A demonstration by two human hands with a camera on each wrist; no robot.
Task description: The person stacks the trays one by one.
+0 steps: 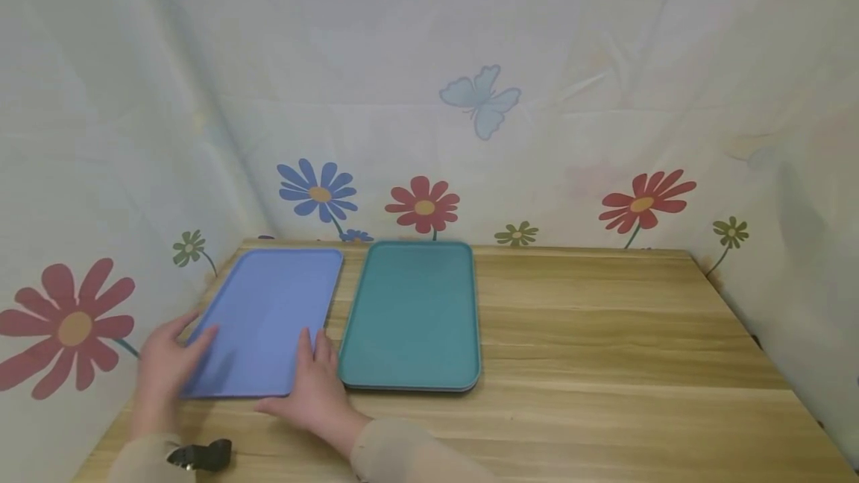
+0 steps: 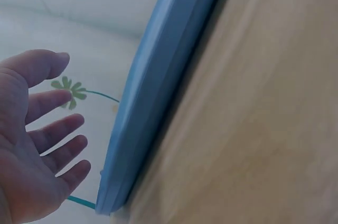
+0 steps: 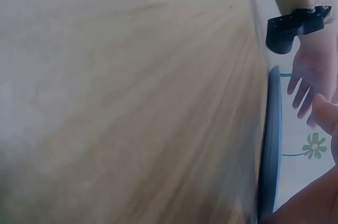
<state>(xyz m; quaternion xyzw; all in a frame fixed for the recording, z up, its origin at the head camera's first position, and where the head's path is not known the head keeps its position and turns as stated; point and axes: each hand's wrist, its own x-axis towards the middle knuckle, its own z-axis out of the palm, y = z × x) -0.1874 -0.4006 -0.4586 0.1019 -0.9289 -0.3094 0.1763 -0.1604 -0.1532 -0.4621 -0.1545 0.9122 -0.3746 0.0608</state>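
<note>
A blue rectangular tray (image 1: 268, 311) lies at the left of the wooden table. My left hand (image 1: 165, 356) is beside its near left edge, fingers spread and loosely bent. In the left wrist view a gap shows between this hand (image 2: 37, 145) and the tray's side (image 2: 142, 97). At the near right corner, my right hand (image 1: 315, 393) has its fingers extended along the tray's right edge and its thumb pointing left past the front edge. Only part of that hand appears in the right wrist view, with its thumb (image 3: 325, 114) near the tray (image 3: 272, 139).
Just right of the blue tray lies a teal tray (image 1: 416, 319), with another tray's rim showing beneath it. The wooden table (image 1: 604, 364) extends to the right. A curtain (image 1: 537, 43) printed with flowers and a butterfly hangs behind and at the sides. A black strap (image 1: 201, 455) sits at the left wrist.
</note>
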